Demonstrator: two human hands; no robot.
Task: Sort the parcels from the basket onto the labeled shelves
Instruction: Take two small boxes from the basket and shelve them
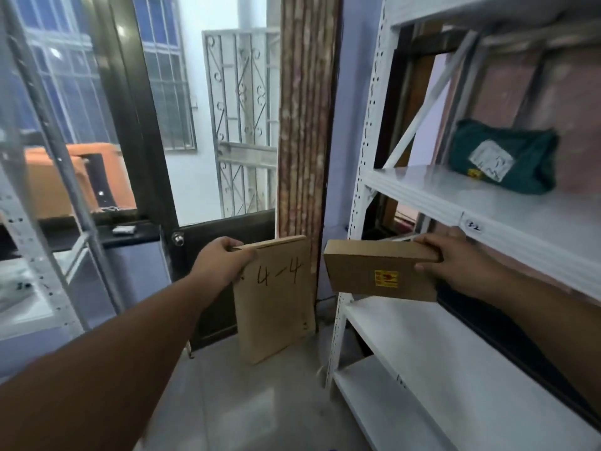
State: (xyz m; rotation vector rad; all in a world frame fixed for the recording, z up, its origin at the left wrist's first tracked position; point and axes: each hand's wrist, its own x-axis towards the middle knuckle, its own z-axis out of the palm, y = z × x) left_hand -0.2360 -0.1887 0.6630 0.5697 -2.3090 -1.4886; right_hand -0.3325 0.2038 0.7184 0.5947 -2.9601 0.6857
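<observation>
both hands loaded. left hand [224, 260], centre of frame, grips the top left corner of a flat cardboard parcel [276, 297] marked "4-4" in black; fingers curl over the top edge, thumb on the near face. parcel hangs w/ long axis roughly vertical, lower end tilted toward bottom centre, over the floor and in front of the dark door [208, 281]. right hand [455, 265], centre right, holds a small brown box [380, 270] by its right end, fingers over the top, thumb under; long axis runs left-right, yellow/red sticker on the near face. no shelf code readable on that face. key relation: the small box sits just at the front left corner of the white shelf rack [357, 177], between the shelf w/ the handwritten tag [474, 226] (reads approx "3-2") above and the next shelf [422, 330] below; open bay lies to the right of and behind the box, so the right hand is the nearer one. judgement: next move is likely a short push rightward/inward, long axis kept parallel to the shelf front. the "4-4" parcel is well apart from any matching label in view; lower tags too small to read. risk: box corner may catch the rack upright. a green soft parcel [502, 157] w/ white label lies on the upper shelf, right of frame. basket not in view.
</observation>
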